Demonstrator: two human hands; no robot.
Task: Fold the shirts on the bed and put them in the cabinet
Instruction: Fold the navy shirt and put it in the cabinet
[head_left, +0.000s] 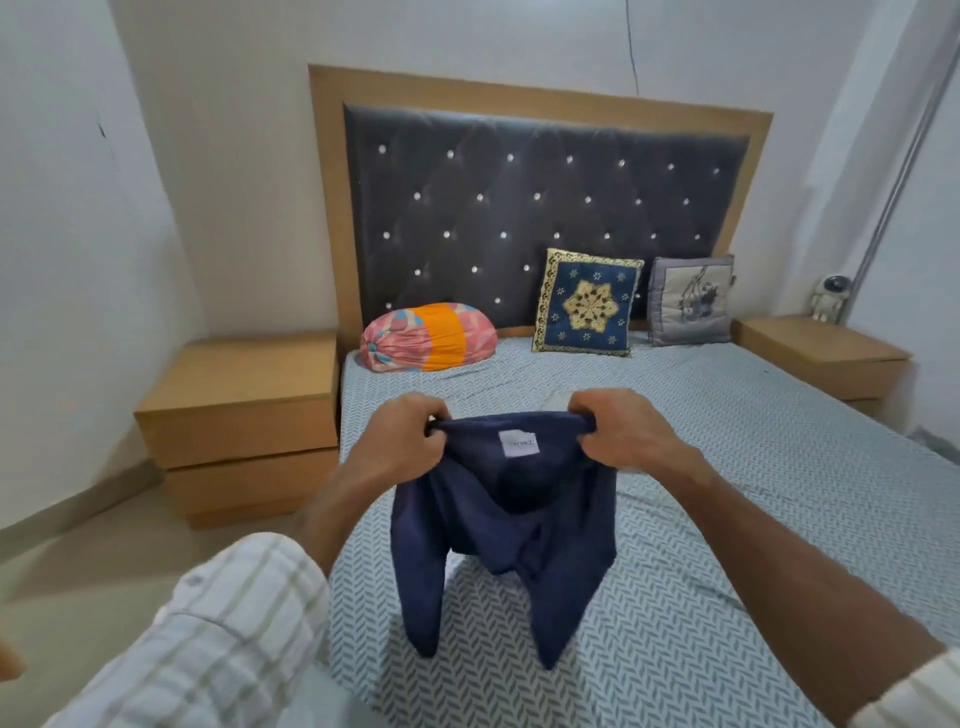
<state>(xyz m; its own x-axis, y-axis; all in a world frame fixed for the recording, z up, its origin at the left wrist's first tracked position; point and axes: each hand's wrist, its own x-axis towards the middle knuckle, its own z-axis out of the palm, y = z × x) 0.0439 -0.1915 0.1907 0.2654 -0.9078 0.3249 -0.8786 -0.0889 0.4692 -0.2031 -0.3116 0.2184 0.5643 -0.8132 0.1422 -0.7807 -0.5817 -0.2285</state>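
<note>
The navy shirt (506, 525) hides much of itself: it hangs bunched and doubled, so its front, any buttons and the full outline cannot be made out, and the print on the white label (519, 444) near its top edge is too blurred to read. What looks like a collar sits low in the folds. The fingertips of both hands are buried in the cloth. The left sleeve (208, 639), cream with pale checks, runs out of the bottom edge, and only a sliver of the right cuff shows at the lower right corner. A blurred bit of something intrudes at the far left edge; it cannot be identified.

The shirt is held up in the air above the near half of the bed (727, 467), in front of the person. Its top edge is stretched roughly level between the hands, and its long axis runs downward, with two pointed ends hanging toward the patterned sheet.

The left hand (402, 441) grips the top edge at its left end, fingers curled tight round the fabric. The right hand (621, 428) pinches the right end the same way.

At the headboard (519, 208) lie a pink and orange bolster (428, 336), a blue and gold cushion (587, 301) and a grey cushion (691, 301). A wooden nightstand (244, 410) stands on each side of the bed.
</note>
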